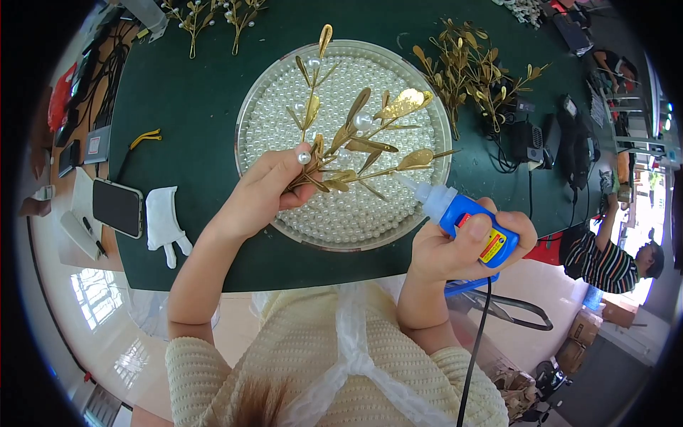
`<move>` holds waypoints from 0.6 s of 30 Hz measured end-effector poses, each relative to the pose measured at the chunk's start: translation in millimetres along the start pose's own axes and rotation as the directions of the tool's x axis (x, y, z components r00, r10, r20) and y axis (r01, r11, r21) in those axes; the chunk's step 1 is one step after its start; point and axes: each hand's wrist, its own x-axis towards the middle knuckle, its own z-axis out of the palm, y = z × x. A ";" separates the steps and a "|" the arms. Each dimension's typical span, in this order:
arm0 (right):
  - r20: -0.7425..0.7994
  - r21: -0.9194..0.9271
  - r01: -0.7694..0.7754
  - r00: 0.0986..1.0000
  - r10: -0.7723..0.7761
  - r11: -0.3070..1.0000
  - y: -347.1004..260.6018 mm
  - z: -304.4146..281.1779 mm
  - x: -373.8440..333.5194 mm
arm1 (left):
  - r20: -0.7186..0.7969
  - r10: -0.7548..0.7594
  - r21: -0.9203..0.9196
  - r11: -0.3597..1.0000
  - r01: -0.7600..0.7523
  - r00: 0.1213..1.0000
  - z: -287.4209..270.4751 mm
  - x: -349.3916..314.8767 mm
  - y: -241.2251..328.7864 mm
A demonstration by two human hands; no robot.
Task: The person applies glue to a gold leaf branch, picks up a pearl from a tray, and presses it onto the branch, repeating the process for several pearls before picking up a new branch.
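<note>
My left hand (267, 188) pinches the stems of a gold leaf spray (356, 139) between thumb and fingers. It holds the spray over a round metal tray (240, 135) filled with white pearl beads (348, 213). A few pearls sit among the leaves, one of them (304, 158) beside my left thumb. In my right hand (462, 245) is a blue glue gun (466, 217) with a pale nozzle and a black cord running down from it. Its tip points at the lower right leaves, close to them; whether it touches cannot be told.
More gold leaf sprays (473, 67) lie at the far right of the green table (192, 92). Two beaded sprays (238, 25) are at the back left. A phone (117, 206), a white glove (162, 220) and yellow-handled pliers (144, 139) lie left. Black adapters (528, 142) with cables sit right. Another person (612, 260) is beyond.
</note>
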 end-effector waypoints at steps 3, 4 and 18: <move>0.047 0.092 -0.142 0.989 0.138 0.986 -1.4 -2.9 0.0 | -0.035 -0.019 -0.006 1.000 0.019 0.999 2.1 -0.4 0.7; 0.059 0.207 -0.238 0.971 0.231 0.949 -2.1 -0.6 2.2 | -0.022 -0.011 -0.004 1.000 0.011 1.000 1.7 -0.4 0.8; 0.220 0.535 -0.732 0.603 0.767 0.422 54.2 -64.2 33.0 | -0.065 0.044 -0.027 0.999 -0.045 0.997 -0.2 1.7 -6.0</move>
